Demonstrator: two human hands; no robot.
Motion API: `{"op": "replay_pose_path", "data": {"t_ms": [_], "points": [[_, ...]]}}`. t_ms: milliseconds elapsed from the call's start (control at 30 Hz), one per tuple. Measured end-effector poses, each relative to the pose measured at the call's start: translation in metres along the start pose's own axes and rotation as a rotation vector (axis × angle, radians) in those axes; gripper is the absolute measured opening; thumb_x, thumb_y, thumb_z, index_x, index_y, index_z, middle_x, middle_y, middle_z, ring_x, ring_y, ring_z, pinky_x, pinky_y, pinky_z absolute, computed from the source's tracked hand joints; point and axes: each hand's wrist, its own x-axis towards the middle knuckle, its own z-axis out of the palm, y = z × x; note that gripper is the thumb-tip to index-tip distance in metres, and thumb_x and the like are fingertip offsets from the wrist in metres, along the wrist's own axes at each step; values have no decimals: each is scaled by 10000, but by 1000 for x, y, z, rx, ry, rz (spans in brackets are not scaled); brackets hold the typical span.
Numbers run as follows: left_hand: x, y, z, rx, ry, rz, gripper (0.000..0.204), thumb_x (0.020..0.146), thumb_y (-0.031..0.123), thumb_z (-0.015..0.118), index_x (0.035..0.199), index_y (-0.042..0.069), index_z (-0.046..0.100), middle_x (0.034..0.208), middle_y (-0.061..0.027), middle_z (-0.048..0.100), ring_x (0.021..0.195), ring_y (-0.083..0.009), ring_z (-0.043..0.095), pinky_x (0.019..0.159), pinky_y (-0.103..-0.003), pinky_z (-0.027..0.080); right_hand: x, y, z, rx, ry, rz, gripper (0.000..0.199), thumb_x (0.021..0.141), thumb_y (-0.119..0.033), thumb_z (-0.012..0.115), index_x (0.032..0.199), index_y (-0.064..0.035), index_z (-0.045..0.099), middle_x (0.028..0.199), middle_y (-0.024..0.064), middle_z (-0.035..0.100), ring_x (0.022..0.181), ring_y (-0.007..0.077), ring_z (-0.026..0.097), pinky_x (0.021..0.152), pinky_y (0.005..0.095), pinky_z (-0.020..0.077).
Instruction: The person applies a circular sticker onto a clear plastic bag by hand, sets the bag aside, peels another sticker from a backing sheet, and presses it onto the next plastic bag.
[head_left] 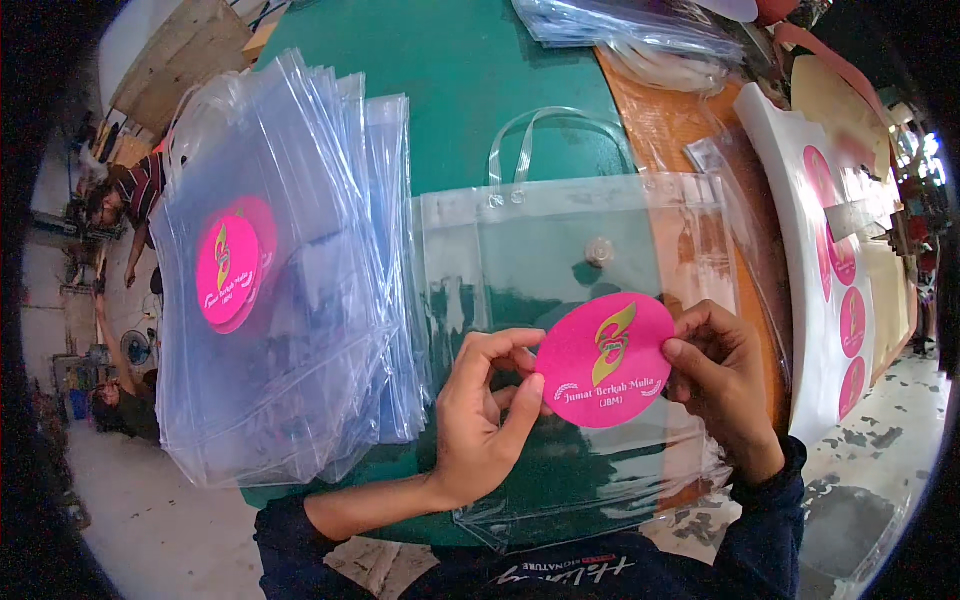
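Note:
A round pink sticker [575, 385] with a green and yellow emblem is held up by its edges between my two hands. The thumb and fingers of my left hand [485, 415] pinch its left edge. On the right edge, my right hand [722, 375] grips it the same way. Beneath the sticker lies a clear plastic bag [530, 255] with a looped handle and a round snap button [599, 251]. Whether the sticker touches the bag I cannot tell.
To the left rises a stack of clear bags [310, 200], the top one bearing pink stickers [228, 265]. Sheets of pink stickers [851, 322] lie at the right. More plastic bags [620, 25] sit at the back of the green table [450, 60]. Two people are at far left.

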Motion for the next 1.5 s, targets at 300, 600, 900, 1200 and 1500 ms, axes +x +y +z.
{"op": "replay_pose_path", "data": {"t_ms": [300,600,900,1200,1500], "points": [[0,-1,-1,-36,-2,24,324,858,-61,505,1173,2,458,990,-49,422,893,-100,463,677,-219,530,1,0,0,18,41,4,90,843,-91,635,876,-57,558,672,-9,570,473,39,478,400,170,346],[-1,0,2,263,-29,107,349,846,7,527,1185,6,442,1012,-90,472,903,-166,502,822,-302,466,14,-1,-14,355,266,-185,97,882,-105,554,950,-44,522,570,-24,476,408,48,411,380,205,349],[-11,5,13,1199,-626,370,773,802,552,507,1362,41,353,1455,-235,221,1352,-403,197,1022,-633,171,27,19,-26,639,239,-405,147,916,-71,478,1057,-30,468,794,-1,530,541,11,409,487,131,373],[7,2,14,1374,-619,411,918,788,685,387,1396,9,264,1452,-296,157,1349,-469,125,1001,-683,91,27,25,-32,675,159,-442,182,918,-56,465,1094,-10,463,817,0,514,539,18,397,575,159,414],[-12,-8,29,815,-1161,619,842,787,578,510,1422,97,241,1478,-186,190,1381,-323,162,1018,-668,109,26,21,-31,742,262,-375,195,907,-38,457,1101,-17,465,851,-3,510,558,38,381,581,166,391]]}}
